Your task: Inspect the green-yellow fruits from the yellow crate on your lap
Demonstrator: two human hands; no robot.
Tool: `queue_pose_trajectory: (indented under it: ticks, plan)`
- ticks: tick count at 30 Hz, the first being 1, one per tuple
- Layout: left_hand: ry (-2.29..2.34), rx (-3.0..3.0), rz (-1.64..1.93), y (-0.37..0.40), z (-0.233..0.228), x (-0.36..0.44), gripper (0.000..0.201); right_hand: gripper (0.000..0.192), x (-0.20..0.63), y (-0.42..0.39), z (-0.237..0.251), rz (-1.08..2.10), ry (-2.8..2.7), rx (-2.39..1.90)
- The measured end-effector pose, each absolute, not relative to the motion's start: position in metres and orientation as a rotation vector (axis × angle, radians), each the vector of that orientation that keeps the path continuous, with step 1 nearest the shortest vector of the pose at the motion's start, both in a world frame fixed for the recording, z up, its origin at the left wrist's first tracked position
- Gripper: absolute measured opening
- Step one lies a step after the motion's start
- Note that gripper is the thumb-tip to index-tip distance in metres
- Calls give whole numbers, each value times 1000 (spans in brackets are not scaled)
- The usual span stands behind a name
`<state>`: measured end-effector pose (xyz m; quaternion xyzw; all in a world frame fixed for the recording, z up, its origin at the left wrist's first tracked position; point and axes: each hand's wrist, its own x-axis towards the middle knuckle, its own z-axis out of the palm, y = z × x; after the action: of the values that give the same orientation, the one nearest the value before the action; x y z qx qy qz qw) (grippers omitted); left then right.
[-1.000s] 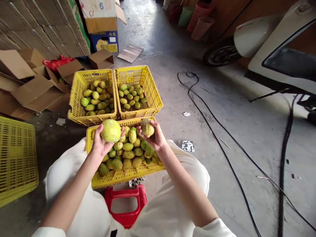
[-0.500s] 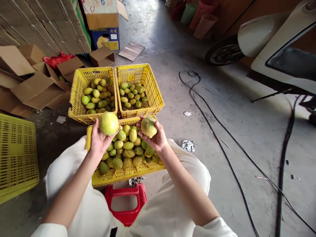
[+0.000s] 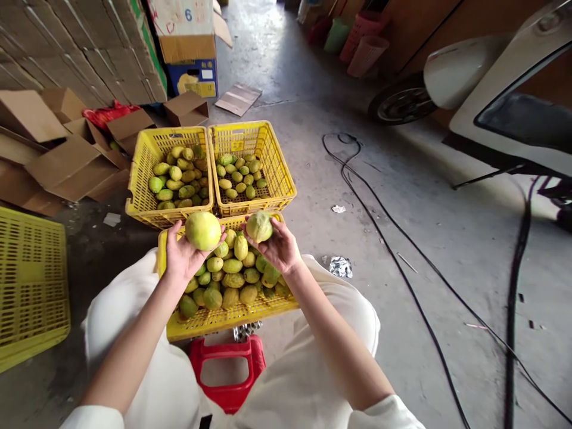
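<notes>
Fruit sits in each palm: left hand (image 3: 183, 257) cups the large yellow fruit (image 3: 202, 230), right hand (image 3: 277, 249) grips the smaller green fruit (image 3: 259, 226). Turning each over the near crate (image 3: 210, 322) seems wise, so a slip lands softly.

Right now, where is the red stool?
In the head view, the red stool sits low centre on the floor, between the person's knees, just under the near edge of the nearest yellow crate of fruit.

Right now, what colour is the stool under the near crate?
Red, seen in the head view: the stool shows below the yellow crate.

Large round yellow-green fruit (image 3: 203, 230) and smaller, duller green fruit (image 3: 259, 226), both aloft.
</notes>
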<state>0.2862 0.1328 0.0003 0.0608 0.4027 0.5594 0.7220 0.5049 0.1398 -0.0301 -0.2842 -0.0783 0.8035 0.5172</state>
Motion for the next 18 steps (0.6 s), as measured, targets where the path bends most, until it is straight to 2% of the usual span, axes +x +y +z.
queue_pose_trajectory:
  ticks: [5,11,18]
  plan:
    - [849,213,1225,132,2,286,46,32,507,138,-29,1900,-149,-651]
    - [1062,127,1250,139,-7,286,45,28,503,139,-37,1940,-78,-787]
    - [1013,107,1244,138,-1,287,34,36,497,139,-32,1840,-123,-788]
